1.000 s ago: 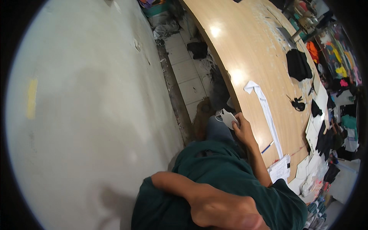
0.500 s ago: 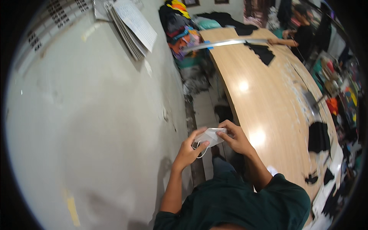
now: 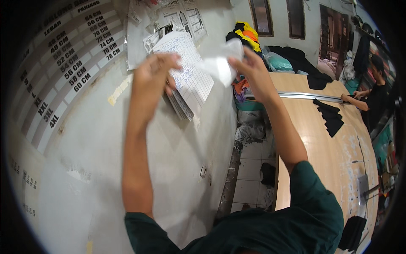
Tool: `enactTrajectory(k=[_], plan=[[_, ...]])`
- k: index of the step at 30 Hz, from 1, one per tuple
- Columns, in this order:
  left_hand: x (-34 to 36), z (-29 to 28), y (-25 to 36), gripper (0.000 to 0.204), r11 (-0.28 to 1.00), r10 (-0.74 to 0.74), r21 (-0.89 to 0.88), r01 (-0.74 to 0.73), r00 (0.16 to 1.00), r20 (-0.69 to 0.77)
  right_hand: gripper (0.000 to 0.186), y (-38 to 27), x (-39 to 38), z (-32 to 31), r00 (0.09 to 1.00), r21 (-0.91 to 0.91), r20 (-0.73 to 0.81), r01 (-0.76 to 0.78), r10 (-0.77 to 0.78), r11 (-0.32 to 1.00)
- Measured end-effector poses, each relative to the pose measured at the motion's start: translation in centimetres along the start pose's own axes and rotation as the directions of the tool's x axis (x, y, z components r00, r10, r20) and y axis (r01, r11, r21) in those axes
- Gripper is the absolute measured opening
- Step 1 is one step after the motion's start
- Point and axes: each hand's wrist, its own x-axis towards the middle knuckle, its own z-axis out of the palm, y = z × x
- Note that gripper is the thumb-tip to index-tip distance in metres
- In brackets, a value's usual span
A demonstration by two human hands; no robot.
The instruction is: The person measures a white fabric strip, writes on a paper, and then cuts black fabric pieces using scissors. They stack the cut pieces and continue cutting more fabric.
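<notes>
My right hand (image 3: 253, 74) is raised in front of the wall, thumb and fingers closed on a white face mask (image 3: 224, 70). The mask is thin and pale, smeared by motion, and its ear loops cannot be made out. My left hand (image 3: 153, 78) is up at about the same height, apart from the mask. Its fingers are blurred, so whether they hold anything is unclear. Behind that hand a thick stack of handwritten grid sheets (image 3: 192, 76) hangs on the wall, partly covered by the fingers.
A printed size chart (image 3: 69, 55) is on the wall at left. To the right stands a long wooden table (image 3: 313, 169) bearing a metal ruler (image 3: 308, 96) and black cloth pieces (image 3: 330, 118). A co-worker (image 3: 374, 99) leans at its far side. Piled clothes (image 3: 245, 36) lie beyond.
Both hands have risen from low in front of my body and spread apart, the mask staying in my right hand. The view has tilted up, showing more wall and the size chart.
</notes>
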Motion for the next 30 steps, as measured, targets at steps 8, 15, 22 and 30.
enactTrajectory(k=[8,15,22,30], plan=[[20.5,-3.3,-0.8,0.033,0.595,0.162,0.804,-0.010,0.981,-0.107,0.019,3.5,17.1,1.3,0.998,0.242,0.058,-0.051,0.038,0.969],[20.4,-0.6,-1.8,0.032,0.389,0.214,0.916,0.093,0.959,-0.188,0.055,10.0,13.5,1.2,0.946,0.268,0.134,-0.323,0.297,0.908],[0.8,6.8,1.2,0.035,0.956,0.275,0.208,-0.205,0.872,-0.405,0.053,27.4,-11.0,-6.1,0.815,0.245,-0.083,-0.540,0.573,0.805],[-9.6,14.8,3.7,0.030,0.588,0.297,-0.762,-0.272,0.949,-0.109,0.037,27.2,-45.8,-10.0,0.333,-0.139,-0.259,-0.942,0.907,0.306]])
